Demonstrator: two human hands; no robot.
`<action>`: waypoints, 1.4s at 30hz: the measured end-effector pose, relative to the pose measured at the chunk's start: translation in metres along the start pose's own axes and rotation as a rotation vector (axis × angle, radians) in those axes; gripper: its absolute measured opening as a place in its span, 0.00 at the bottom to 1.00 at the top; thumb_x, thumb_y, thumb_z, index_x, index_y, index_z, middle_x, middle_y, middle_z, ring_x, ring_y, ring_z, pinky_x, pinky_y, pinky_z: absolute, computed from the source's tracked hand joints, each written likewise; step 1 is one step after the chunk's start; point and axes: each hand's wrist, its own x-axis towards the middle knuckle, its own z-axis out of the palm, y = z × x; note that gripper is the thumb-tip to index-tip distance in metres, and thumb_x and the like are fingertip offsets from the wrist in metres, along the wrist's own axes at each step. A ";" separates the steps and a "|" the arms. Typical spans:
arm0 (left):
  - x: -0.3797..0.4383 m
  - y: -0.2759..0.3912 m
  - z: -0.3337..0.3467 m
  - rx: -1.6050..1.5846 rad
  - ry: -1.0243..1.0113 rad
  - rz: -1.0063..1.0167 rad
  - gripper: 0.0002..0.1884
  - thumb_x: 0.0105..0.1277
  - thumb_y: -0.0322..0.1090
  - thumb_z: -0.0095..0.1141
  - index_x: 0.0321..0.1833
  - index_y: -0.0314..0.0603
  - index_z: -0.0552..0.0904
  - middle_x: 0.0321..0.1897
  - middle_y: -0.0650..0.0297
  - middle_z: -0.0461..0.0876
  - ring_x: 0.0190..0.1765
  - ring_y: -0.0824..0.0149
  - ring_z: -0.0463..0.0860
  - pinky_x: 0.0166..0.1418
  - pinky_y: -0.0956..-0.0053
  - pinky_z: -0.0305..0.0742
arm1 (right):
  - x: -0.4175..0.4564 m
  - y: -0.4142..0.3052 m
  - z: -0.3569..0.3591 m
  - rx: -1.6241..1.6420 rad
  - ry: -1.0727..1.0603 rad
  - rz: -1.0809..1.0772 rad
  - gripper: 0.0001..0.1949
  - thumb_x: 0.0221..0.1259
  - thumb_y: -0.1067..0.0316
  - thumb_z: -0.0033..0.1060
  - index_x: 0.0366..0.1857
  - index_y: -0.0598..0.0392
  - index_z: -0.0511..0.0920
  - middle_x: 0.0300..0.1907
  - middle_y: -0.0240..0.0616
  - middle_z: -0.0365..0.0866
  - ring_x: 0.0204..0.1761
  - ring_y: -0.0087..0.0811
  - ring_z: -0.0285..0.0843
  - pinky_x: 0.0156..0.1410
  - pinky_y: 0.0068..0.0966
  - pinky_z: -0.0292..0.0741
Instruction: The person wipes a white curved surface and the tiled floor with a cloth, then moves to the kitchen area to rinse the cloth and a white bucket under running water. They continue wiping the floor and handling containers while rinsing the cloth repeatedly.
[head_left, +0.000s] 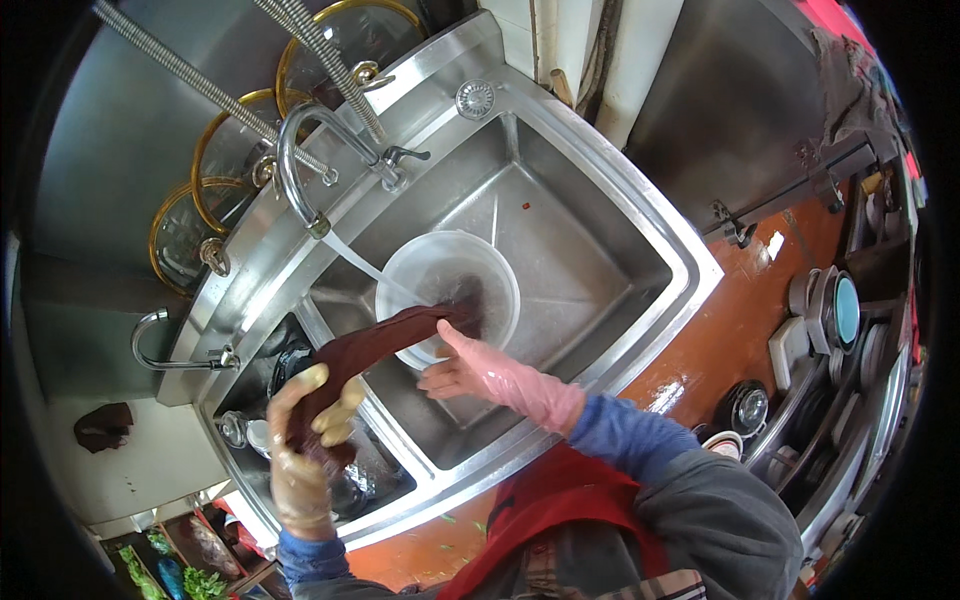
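Note:
A long dark red-brown cloth (379, 341) stretches from my left hand (307, 442) down into a white plastic basin (386, 281), its far end in the water. My left hand, in a thin translucent glove, grips the near end, with cloth bunched between thumb and fingers. Beside the basin's near rim is my right hand (476, 371), in a pinkish glove; its thumb tip meets the cloth's lower edge and its fingers are apart. Water runs from the curved chrome faucet (289, 165) into the basin, which sits in the large steel sink (570, 240).
A narrower sink compartment (375, 480) at left holds glass and dark items. Gold-rimmed glass lids (169, 240) hang behind the sink. Another dark brown piece (103, 427) lies on a white surface at far left. Racks with bowls (846, 311) stand at right. A sink strainer (475, 99) rests at the back.

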 end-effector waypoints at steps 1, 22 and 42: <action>-0.011 0.008 0.000 0.026 -0.036 0.039 0.14 0.64 0.33 0.48 0.50 0.35 0.72 0.39 0.49 0.77 0.33 0.74 0.74 0.34 0.84 0.71 | 0.017 0.006 -0.004 0.154 -0.035 -0.006 0.45 0.55 0.38 0.54 0.63 0.67 0.48 0.53 0.56 0.67 0.54 0.47 0.71 0.60 0.40 0.70; 0.142 -0.084 -0.057 0.513 0.187 -0.360 0.12 0.60 0.35 0.51 0.39 0.32 0.80 0.23 0.54 0.80 0.21 0.65 0.77 0.26 0.71 0.73 | 0.125 -0.089 -0.017 -2.231 0.455 -0.360 0.11 0.49 0.67 0.56 0.37 0.54 0.82 0.39 0.45 0.82 0.44 0.44 0.79 0.45 0.35 0.76; 0.248 -0.162 -0.088 0.563 0.329 -0.717 0.13 0.56 0.34 0.56 0.42 0.32 0.80 0.31 0.50 0.82 0.37 0.52 0.83 0.41 0.62 0.79 | 0.136 -0.085 -0.064 -2.139 0.472 -0.530 0.10 0.51 0.65 0.54 0.31 0.56 0.83 0.34 0.45 0.83 0.38 0.47 0.81 0.43 0.43 0.76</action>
